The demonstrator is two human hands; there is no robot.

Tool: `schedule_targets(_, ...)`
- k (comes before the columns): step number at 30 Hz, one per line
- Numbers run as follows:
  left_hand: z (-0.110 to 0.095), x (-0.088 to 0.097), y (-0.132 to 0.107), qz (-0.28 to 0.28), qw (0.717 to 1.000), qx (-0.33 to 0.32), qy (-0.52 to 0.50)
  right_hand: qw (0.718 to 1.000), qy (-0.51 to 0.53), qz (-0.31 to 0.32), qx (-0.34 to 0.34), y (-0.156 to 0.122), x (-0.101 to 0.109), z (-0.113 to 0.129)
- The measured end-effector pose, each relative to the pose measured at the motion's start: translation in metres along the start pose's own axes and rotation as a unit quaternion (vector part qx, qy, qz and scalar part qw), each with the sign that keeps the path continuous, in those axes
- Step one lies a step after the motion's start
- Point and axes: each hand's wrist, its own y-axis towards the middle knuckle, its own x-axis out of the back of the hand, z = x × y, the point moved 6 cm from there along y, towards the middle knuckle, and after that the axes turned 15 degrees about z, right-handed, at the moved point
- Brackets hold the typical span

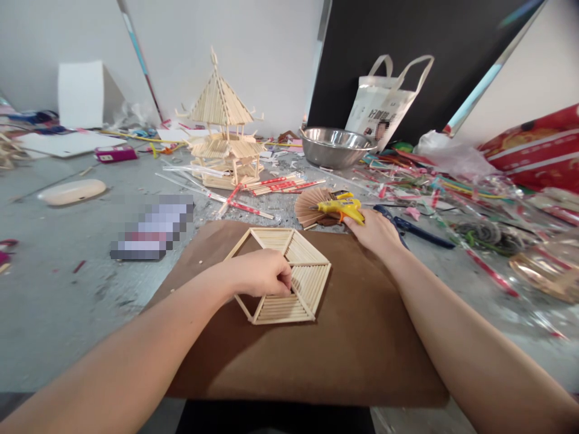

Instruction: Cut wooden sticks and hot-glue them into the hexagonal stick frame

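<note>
Head view: Two bare arms, mine, reach over a brown board (362, 355); dark cloth shows below its near edge.
Stick frame: The six-sided stick frame (312, 286) lies flat on the board, close to the far edge. Thin sticks fill its right side; brown shows through at its left.
Left hand: My left hand (260, 274) bends its fingers down at the frame's middle. The tips are hidden, so I can't tell if they pinch a stick.
Right hand: My right hand (377, 232) is wrapped round the handle of a yellow glue gun (337, 208), by the board's far right corner. Its tip points left.
Good gluing: I think small dots of glue, sticks kept snug and straight, and fingers away from the tip work best.
Grey table: Beyond the far edge lie red-marked sticks (280, 184), then a stick tower (221, 102) and a metal bowl (335, 157). A dark blue tool (423, 232) lies off the far right corner.
Room: A white bag (375, 111) leans by a black panel (389, 36); behind is a pale wall (271, 48).
</note>
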Motion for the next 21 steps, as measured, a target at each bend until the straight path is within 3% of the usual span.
schedule_targets(11,0.0003,-0.0002,-0.0006,-0.033,0.999,0.025,0.033,1.0,0.001,-0.002,0.007,-0.0004,0.0007,0.0006)
schedule_targets(21,0.0011,-0.0022,0.0002,-0.01,1.0,0.01,0.016,1.0,0.001,-0.002,0.004,-0.0007,0.0006,0.0004)
